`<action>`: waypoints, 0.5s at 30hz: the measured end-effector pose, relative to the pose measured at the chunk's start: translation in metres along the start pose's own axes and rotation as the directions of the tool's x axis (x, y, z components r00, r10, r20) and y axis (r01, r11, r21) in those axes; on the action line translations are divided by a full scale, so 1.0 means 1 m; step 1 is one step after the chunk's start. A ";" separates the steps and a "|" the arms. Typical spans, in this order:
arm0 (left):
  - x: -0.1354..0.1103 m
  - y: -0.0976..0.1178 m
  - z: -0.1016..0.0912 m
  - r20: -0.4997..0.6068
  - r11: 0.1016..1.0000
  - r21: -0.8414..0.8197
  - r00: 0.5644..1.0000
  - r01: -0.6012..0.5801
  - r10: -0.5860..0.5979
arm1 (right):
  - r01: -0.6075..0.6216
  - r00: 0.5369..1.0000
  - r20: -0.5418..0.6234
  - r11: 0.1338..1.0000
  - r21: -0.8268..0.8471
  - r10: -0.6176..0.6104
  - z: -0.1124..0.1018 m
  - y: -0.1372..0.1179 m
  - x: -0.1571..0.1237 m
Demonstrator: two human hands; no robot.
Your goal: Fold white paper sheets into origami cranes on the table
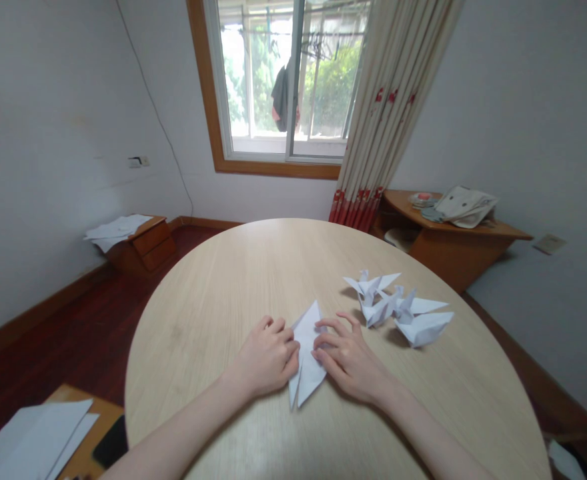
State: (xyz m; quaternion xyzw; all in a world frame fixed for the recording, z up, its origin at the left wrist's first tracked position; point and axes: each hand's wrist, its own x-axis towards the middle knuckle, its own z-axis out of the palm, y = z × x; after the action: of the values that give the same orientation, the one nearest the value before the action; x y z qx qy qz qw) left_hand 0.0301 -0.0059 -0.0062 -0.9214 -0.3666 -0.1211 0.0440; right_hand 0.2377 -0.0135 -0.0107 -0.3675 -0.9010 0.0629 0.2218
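Observation:
A sheet of white paper [309, 360], folded into a narrow diamond with a slit between its two lower points, lies on the round wooden table [213, 280]. My left hand [268, 357] is closed at its left edge, fingers curled and thumb pressed on the paper. From the other side, my right hand [348, 357] grips the right edge with bent fingers and thumb; its upper fingers are slightly raised. Folded paper cranes stand to the right of my right hand: a back one [368, 285], a middle one [377, 312] and a front one [423, 328].
Loose paper sheets [33, 437] and a dark flat object [111, 443] lie on a low surface at lower left. More sheets cover a small wooden cabinet [156, 243]. A corner desk [456, 250] with a cloth bag [468, 205] stands right, beside the curtain [388, 100].

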 end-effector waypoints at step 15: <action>-0.001 0.006 -0.005 0.025 0.998 0.070 1.000 0.007 -0.009 | 0.017 1.000 -0.014 0.999 0.037 -0.016 -0.001 0.007 0.001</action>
State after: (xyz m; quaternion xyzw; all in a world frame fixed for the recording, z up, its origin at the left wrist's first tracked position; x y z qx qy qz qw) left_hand 0.0328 -0.0116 -0.0019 -0.9193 -0.3747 -0.0968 0.0712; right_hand 0.2420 -0.0083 -0.0113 -0.3563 -0.9011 0.0752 0.2352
